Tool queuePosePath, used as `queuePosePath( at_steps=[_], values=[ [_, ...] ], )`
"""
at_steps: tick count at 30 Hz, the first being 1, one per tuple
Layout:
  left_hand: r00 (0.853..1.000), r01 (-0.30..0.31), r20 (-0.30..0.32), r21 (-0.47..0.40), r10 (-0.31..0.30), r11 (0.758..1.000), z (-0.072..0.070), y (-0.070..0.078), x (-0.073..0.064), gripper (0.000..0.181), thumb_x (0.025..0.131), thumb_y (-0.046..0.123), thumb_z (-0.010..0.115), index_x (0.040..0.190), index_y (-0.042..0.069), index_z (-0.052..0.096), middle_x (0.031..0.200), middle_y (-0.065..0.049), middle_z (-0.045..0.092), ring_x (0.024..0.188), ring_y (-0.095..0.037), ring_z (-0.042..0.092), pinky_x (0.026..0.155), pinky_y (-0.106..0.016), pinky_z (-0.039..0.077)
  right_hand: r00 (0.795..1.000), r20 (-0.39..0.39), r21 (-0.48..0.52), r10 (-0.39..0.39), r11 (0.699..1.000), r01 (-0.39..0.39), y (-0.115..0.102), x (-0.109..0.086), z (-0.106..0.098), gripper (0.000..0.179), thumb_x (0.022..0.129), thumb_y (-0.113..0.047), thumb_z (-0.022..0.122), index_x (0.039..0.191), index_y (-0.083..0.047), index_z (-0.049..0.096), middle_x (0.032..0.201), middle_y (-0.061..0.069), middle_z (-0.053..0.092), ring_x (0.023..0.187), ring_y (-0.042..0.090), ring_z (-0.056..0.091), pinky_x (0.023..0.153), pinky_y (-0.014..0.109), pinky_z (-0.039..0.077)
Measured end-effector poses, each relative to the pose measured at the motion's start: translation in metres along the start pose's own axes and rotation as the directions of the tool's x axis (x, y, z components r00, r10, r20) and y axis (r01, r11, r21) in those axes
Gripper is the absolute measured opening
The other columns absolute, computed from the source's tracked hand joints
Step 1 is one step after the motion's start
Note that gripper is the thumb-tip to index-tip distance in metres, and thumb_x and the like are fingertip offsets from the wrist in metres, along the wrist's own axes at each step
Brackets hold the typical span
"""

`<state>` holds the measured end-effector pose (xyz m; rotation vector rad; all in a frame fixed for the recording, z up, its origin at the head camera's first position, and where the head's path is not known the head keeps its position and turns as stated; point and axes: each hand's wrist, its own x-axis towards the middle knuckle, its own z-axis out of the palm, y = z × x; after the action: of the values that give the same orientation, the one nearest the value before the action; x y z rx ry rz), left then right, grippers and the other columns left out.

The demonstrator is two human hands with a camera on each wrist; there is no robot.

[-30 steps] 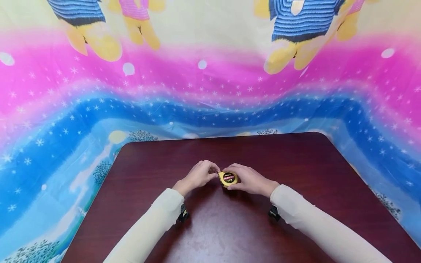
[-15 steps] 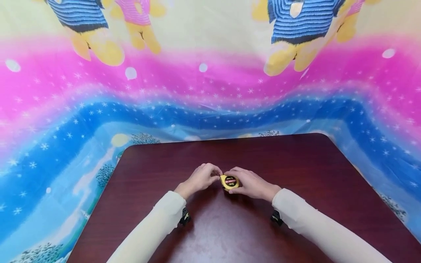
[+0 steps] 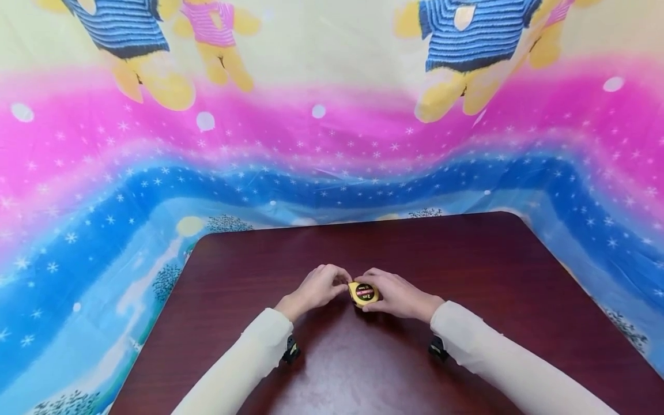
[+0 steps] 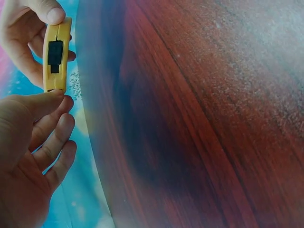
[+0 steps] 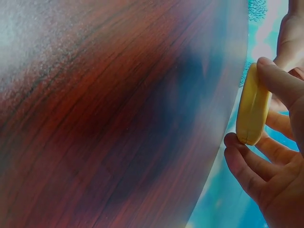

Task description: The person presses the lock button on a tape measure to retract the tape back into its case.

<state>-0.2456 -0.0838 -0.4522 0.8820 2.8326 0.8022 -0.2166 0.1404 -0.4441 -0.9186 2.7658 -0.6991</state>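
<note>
A small yellow tape measure (image 3: pixel 365 294) with a black round label reading "2m" is held over the middle of the table. My right hand (image 3: pixel 396 295) grips its case from the right, thumb on the near side and fingers on the far side. At the case's left end, my left hand (image 3: pixel 319 288) pinches the tip by the tape's mouth between thumb and forefinger. The left wrist view shows a black slide button (image 4: pixel 55 53) on the case's narrow edge, and the other left fingers loosely bent. No length of blade shows outside the case.
The dark red-brown wooden table (image 3: pixel 332 369) has rounded far corners and a glossy patch of light near the front. Behind and beside it hangs a cartoon-printed cloth (image 3: pixel 311 138) in pink and blue. Each wrist carries a small black camera (image 3: pixel 291 350).
Both hands and the tape measure sit slightly lower in the head view, which has itself shifted a little. The hold of each hand looks the same.
</note>
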Motion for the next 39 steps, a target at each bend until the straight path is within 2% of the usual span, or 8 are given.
queuePosePath(
  at_steps=[5,11,16,20,27,39],
  values=[
    [1.0,-0.011,0.008,-0.003,0.011,1.0,0.002,0.001,0.0,0.012,0.094,0.016,0.071,0.104,0.016,0.077,0.097,0.004,0.078,0.088,-0.008,0.07,0.08,-0.026,0.055,0.999,0.014,0.007,0.03,1.0,-0.03,0.001,-0.003,-0.001,0.06,0.088,-0.034,0.08,0.14,-0.014,0.06,0.132,-0.001,0.06,0.11,0.011,0.059,0.094,0.035,0.052],
    [1.0,-0.002,-0.005,0.016,0.002,1.0,-0.002,0.002,-0.004,0.009,0.093,0.016,0.073,0.102,0.016,0.077,0.098,0.004,0.078,0.089,-0.008,0.071,0.081,-0.028,0.055,1.0,0.016,0.011,-0.01,1.0,0.01,-0.002,-0.003,-0.002,0.059,0.09,-0.035,0.078,0.142,-0.014,0.058,0.133,0.0,0.059,0.11,0.012,0.06,0.094,0.036,0.052],
    [1.0,-0.019,0.011,0.014,0.019,1.0,-0.004,0.006,-0.003,0.011,0.095,0.018,0.071,0.104,0.016,0.077,0.099,0.003,0.078,0.091,-0.008,0.071,0.082,-0.029,0.056,1.0,0.003,-0.021,0.001,1.0,-0.001,-0.002,-0.006,-0.004,0.059,0.089,-0.035,0.079,0.14,-0.015,0.06,0.133,-0.001,0.059,0.109,0.011,0.06,0.092,0.034,0.052],
    [1.0,-0.001,0.019,0.029,0.0,1.0,-0.004,0.007,-0.002,0.01,0.094,0.018,0.072,0.103,0.017,0.077,0.097,0.005,0.078,0.089,-0.007,0.071,0.081,-0.028,0.055,1.0,0.008,-0.024,-0.017,1.0,0.017,-0.001,-0.006,-0.003,0.059,0.089,-0.035,0.078,0.141,-0.015,0.059,0.134,0.0,0.059,0.111,0.011,0.06,0.093,0.034,0.052],
    [1.0,-0.001,0.014,0.023,0.001,1.0,-0.003,0.005,-0.003,0.01,0.095,0.019,0.071,0.103,0.018,0.077,0.096,0.005,0.077,0.088,-0.007,0.071,0.081,-0.028,0.055,1.0,0.002,-0.017,-0.003,1.0,0.003,0.0,-0.005,-0.002,0.059,0.09,-0.035,0.078,0.142,-0.016,0.058,0.135,-0.001,0.058,0.111,0.01,0.06,0.094,0.034,0.052],
    [1.0,0.003,0.012,0.033,-0.003,0.999,-0.01,0.003,-0.003,0.014,0.096,0.023,0.07,0.108,0.019,0.075,0.098,0.007,0.076,0.088,-0.004,0.069,0.082,-0.028,0.055,1.0,-0.001,-0.007,0.012,1.0,-0.012,-0.001,-0.004,-0.008,0.059,0.09,-0.036,0.077,0.142,-0.017,0.058,0.134,-0.001,0.058,0.111,0.011,0.06,0.094,0.035,0.052]
  ],
)
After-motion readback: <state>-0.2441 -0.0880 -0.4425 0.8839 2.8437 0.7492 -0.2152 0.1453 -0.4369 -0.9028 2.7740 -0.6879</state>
